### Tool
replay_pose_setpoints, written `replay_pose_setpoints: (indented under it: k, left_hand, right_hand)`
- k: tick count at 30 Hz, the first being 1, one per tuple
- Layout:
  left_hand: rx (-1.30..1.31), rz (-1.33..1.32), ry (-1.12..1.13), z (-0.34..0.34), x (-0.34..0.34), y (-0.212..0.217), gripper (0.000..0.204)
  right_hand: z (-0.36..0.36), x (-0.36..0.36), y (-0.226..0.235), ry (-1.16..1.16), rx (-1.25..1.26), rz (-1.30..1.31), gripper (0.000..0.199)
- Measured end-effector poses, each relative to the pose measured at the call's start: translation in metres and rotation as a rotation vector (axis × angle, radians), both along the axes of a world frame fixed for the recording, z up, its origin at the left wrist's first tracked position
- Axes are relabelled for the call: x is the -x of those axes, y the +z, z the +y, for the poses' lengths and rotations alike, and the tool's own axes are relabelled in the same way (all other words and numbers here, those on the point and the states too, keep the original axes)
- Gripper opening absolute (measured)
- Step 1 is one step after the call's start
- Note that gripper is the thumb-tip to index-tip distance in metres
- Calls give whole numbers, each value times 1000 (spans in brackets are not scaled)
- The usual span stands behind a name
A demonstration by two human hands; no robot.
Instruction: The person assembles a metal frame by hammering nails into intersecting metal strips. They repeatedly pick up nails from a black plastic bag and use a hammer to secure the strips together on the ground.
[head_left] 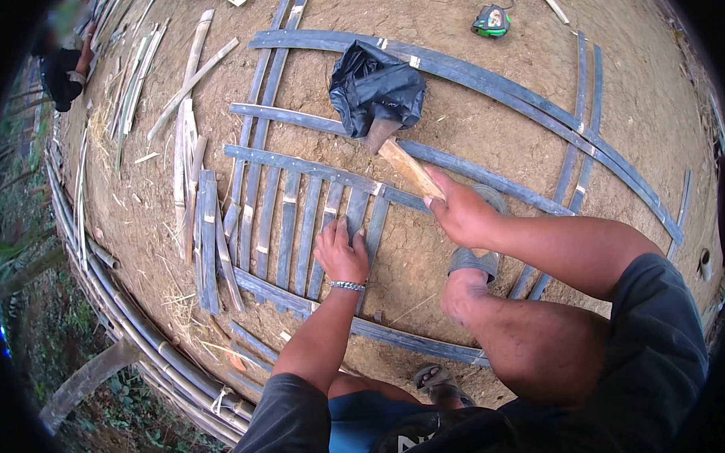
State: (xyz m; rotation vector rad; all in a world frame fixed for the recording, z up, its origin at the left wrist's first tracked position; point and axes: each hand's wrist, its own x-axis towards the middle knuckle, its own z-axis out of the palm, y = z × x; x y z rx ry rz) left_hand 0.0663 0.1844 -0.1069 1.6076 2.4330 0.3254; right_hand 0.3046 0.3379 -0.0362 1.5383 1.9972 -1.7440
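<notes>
My right hand (466, 212) is closed around the wooden handle (408, 170) of a hatchet-like tool. Its dull metal head (381, 135) is next to a crumpled black plastic bag (376, 86), and part of the head's shape is hard to make out. My left hand (343, 251), with a chain bracelet on the wrist, lies with fingers apart on dark-painted slats (306, 220). These short slats run side by side between two longer strips, the upper strip (296, 163) and the lower strip (382, 334), forming a ladder-like frame on the ground.
A green and black tape measure (492, 21) lies at the far right. Long curved strips (485, 82) cross beyond the bag. Loose split bamboo (190, 89) is scattered to the left, near a bamboo pole edge (155, 345) with plants below. Another person (63, 65) is at the upper left.
</notes>
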Motion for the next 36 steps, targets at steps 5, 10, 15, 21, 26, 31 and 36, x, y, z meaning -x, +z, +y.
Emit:
replay_pose_setpoints:
  k: [5, 10, 15, 21, 26, 31, 36]
  left_hand:
    - [43, -10, 3, 5, -5, 0, 47]
    - [46, 3, 11, 0, 0, 0, 48]
    - [63, -8, 18, 0, -2, 1, 47]
    - [30, -18, 12, 3, -3, -1, 48]
    - [29, 4, 19, 1, -2, -2, 48]
    - [21, 0, 19, 4, -2, -2, 47]
    - [30, -10, 24, 3, -3, -4, 47]
  right_hand:
    - [3, -7, -24, 135, -91, -6, 61]
    - [13, 3, 18, 76, 116, -45, 59]
    - [11, 0, 12, 60, 88, -19, 60]
    - [6, -6, -8, 114, -18, 48, 61]
    - [4, 1, -1, -110, -48, 3, 61]
    - [6, -6, -7, 71, 6, -12, 60]
    - [7, -2, 13, 47, 61, -63, 61]
